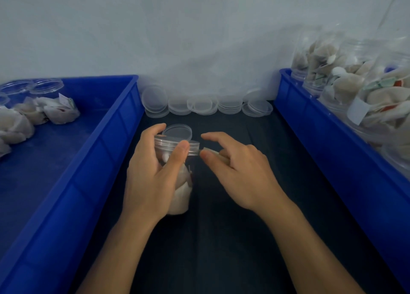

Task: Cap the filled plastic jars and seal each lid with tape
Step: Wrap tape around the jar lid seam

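Left of the jar point(177, 160) a blue bin point(106, 125) holds white packets point(55, 111) and clear open jars point(33, 87) at its far end. The jar itself, filled and capped with a clear lid point(175, 146), stands on the dark mat point(221, 227) between the bins. The left hand point(153, 176) grasps it, fingers curled round its side and thumb pressed on the lid's rim. Behind the jar lies a loose lid point(177, 132), and farther back a row of lids point(206, 105) along the wall. Just right of the jar, the right hand point(239, 167) pinches a strip of tape point(211, 152) whose end meets the lid's rim. Further right, a second bin point(332, 138) carries filled jars point(355, 78).
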A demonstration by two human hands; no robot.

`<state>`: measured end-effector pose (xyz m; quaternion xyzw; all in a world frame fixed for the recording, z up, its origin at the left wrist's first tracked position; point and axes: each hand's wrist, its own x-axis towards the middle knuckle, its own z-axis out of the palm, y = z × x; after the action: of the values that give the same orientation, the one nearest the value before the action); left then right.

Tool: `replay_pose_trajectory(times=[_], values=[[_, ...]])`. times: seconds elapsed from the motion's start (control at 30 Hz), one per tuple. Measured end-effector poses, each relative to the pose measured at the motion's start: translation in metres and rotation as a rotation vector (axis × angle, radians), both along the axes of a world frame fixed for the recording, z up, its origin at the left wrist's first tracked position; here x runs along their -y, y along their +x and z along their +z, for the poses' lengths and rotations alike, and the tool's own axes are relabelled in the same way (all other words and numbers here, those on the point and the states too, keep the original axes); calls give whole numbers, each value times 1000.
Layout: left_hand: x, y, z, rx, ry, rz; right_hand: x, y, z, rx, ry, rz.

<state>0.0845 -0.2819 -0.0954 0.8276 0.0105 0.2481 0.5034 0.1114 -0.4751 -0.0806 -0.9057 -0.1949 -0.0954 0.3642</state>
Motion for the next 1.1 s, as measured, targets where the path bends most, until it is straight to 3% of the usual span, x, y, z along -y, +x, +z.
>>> replay_pose_trajectory(times=[0.5,0.57,0.73,0.93,1.1], values=[[-9,0,-1,-1,-166,-286,6,7,-7,-170,84,105],[-8,0,-2,-16,-104,-240,5,7,-8,-165,106,93],[3,-4,-1,24,148,123,-2,4,-10,-144,113,53],[16,-5,-1,-53,246,95,2,2,-3,-159,127,73],[7,-1,-2,-61,135,71,10,4,0,-88,44,10]])
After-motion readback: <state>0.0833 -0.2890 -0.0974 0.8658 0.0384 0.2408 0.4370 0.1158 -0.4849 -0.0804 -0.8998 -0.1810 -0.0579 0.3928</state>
